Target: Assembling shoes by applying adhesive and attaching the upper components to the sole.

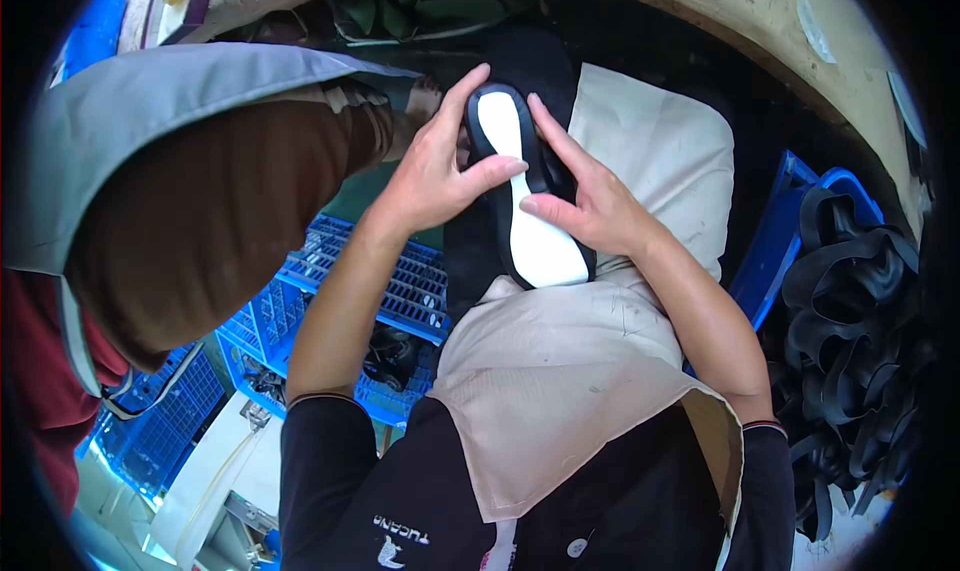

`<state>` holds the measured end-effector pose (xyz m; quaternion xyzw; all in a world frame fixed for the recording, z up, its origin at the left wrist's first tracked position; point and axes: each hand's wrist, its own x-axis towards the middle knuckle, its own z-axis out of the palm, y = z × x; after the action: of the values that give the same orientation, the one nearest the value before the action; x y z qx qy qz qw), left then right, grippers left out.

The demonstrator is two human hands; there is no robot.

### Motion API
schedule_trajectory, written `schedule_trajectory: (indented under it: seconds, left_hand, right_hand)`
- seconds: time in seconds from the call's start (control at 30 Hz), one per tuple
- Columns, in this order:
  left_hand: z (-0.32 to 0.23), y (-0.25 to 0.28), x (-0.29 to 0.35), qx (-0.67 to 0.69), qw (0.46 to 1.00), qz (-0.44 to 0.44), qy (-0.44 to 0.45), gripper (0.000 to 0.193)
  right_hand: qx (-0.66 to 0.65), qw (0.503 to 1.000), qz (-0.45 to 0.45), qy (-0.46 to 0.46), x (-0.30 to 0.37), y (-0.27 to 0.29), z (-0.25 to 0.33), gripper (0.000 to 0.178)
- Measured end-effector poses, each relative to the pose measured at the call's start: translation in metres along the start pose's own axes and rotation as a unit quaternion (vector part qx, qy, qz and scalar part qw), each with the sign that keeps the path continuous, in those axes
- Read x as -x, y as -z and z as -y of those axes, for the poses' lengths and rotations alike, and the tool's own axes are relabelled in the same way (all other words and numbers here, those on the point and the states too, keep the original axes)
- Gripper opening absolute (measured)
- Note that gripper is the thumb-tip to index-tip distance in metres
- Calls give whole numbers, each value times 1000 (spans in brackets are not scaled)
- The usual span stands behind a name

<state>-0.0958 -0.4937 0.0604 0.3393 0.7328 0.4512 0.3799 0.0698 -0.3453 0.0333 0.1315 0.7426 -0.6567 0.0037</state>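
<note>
A black shoe upper rests across my lap with its underside up. A white insole covers most of that underside, narrow in the middle and broader at both ends. My left hand grips the upper's left edge, its thumb pressing on the white insole at the narrow part. From the other side my right hand holds the upper, fingers along its right edge and thumb on the insole just below the left thumb. What lies inside the upper is hidden.
A beige apron covers my lap. Blue plastic crates stand at left, one holding dark items. To the right, black curled strips hang by a blue bin. A co-worker in a grey apron sits close at left. A pale table edge curves overhead.
</note>
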Motion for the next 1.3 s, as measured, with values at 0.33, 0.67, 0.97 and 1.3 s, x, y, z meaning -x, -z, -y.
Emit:
schedule_trajectory:
  seconds: [0.33,0.67,0.97,1.3]
  left_hand:
    - [-47,7,-27,451,879,-138,63,57]
    - [-1,-33,-52,526,848,-11,60,74]
    - [1,-106,8,165,986,-5,-27,73]
    - [-85,-51,-13,-150,986,76,4,78]
  right_hand:
    - [-42,996,-15,82,-12,31,56,88]
    - [-104,982,-149,-42,-12,41,19,29]
    - [-136,953,-263,-71,11,77,-3,47]
    - [-446,879,-147,-81,46,129,41,34]
